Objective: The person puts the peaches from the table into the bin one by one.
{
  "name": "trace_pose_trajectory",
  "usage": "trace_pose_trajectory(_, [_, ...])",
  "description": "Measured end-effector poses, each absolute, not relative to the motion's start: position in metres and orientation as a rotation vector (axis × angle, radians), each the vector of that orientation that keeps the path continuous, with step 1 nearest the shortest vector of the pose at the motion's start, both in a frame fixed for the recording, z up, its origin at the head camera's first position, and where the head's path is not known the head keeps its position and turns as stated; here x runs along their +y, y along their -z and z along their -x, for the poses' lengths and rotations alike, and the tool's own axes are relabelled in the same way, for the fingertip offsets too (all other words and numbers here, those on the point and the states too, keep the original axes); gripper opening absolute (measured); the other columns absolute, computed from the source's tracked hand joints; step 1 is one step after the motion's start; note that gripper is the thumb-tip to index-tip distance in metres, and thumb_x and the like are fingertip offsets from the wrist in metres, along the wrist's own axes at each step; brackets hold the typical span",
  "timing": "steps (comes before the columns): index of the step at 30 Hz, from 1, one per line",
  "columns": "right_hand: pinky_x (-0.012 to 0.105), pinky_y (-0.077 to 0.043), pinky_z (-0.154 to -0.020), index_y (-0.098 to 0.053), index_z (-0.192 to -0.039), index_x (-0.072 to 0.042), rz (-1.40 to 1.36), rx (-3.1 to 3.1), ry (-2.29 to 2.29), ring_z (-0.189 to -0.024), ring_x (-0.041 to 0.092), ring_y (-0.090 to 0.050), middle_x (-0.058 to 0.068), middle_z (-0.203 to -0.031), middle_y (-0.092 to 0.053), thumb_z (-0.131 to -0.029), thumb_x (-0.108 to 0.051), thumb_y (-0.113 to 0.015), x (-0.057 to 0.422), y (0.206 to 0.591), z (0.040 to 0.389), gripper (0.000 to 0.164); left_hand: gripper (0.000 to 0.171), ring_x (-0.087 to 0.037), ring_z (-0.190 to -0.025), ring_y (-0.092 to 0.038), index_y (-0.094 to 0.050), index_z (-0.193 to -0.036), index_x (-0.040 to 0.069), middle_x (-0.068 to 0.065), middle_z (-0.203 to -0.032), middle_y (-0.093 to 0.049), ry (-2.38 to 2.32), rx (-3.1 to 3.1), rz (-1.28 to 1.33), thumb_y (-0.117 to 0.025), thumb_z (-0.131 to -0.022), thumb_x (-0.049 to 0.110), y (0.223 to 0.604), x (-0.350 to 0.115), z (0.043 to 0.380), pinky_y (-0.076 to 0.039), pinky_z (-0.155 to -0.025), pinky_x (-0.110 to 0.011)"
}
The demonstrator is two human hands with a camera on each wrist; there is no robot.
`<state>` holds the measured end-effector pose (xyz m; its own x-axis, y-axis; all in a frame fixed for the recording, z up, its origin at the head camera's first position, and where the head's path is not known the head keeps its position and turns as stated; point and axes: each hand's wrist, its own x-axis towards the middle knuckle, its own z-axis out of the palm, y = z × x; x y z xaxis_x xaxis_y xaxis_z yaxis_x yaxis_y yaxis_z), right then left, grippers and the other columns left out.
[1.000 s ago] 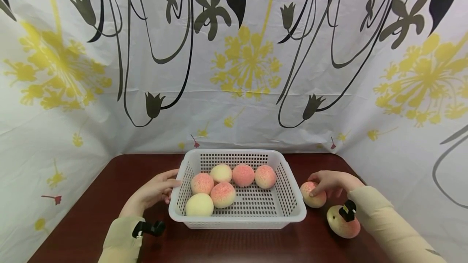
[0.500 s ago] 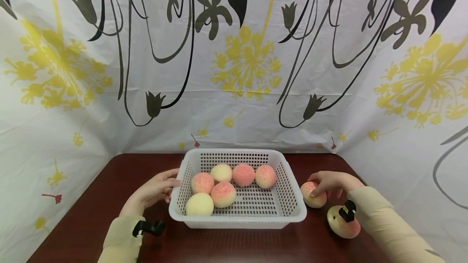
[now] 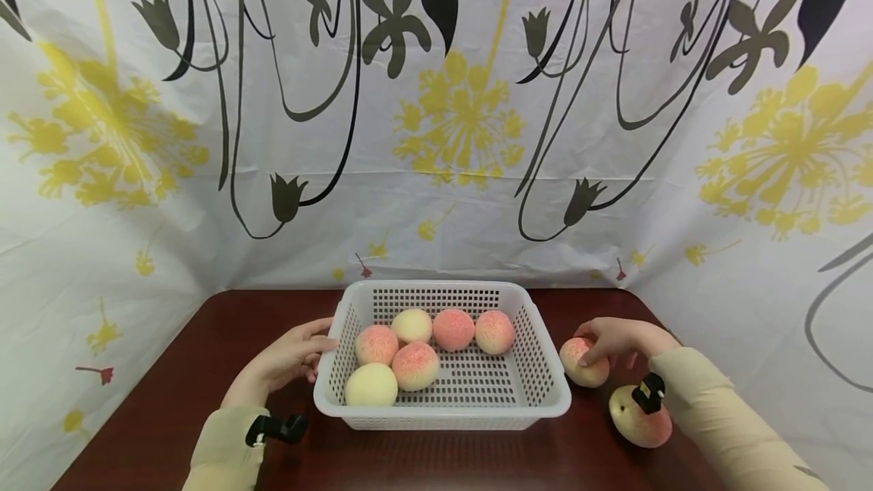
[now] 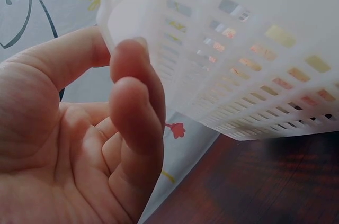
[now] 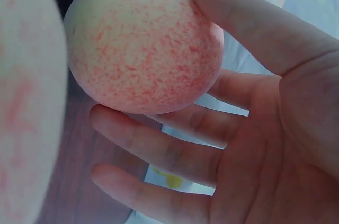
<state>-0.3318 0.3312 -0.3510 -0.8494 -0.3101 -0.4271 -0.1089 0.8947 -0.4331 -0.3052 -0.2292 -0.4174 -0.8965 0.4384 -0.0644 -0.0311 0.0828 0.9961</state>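
A white perforated plastic basket (image 3: 477, 392) stands mid-table with several pink and pale-yellow peaches (image 3: 417, 366) in its left and back parts. At its left side, my left hand (image 3: 289, 354) pinches the rim, with thumb and curled fingers against the edge in the left wrist view. To the right of the basket, my right hand (image 3: 617, 339) holds a pink-flushed peach (image 5: 145, 44) between thumb and fingers. That peach sits low beside the basket's wall; whether it touches the table cannot be told. Nearer to me, another peach (image 3: 637, 419) lies on the table by the right wrist.
The dark red-brown table (image 3: 436, 457) runs up to a white patterned cloth (image 3: 436, 248) at the back and sides. A small black wrist camera (image 3: 276, 429) sits on the left sleeve and a second camera (image 3: 649, 392) on the right sleeve.
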Motion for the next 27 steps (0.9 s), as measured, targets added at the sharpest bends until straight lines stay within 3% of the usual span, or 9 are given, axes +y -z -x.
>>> trace_pose_trajectory(15, [0.047,-0.054,-0.059,-0.055,-0.129,0.0,0.31,2.626,0.608,-0.072,0.027,-0.064,0.012,-0.108,-0.059,-0.083,-0.03,-0.075,0.346,0.33,0.329,0.059,0.066,-0.009,-0.051,-0.052,-0.024,-0.149,-0.004,-0.01,-0.09,-0.066,-1.867,2.034,-0.419,-0.058,-0.097,0.02,0.415,-0.23,0.306,-0.05,-0.049,-0.023])
trace_pose_trajectory(27, [0.047,-0.054,-0.06,-0.053,-0.131,0.003,0.383,2.638,0.673,-0.08,0.022,-0.059,0.008,-0.106,-0.06,-0.086,-0.029,-0.073,0.344,0.31,0.327,0.059,0.067,-0.009,-0.051,-0.052,-0.023,-0.15,-0.004,-0.011,-0.091,-0.067,-1.877,2.034,-0.409,-0.057,-0.098,0.02,0.419,-0.228,0.304,-0.05,-0.049,-0.023])
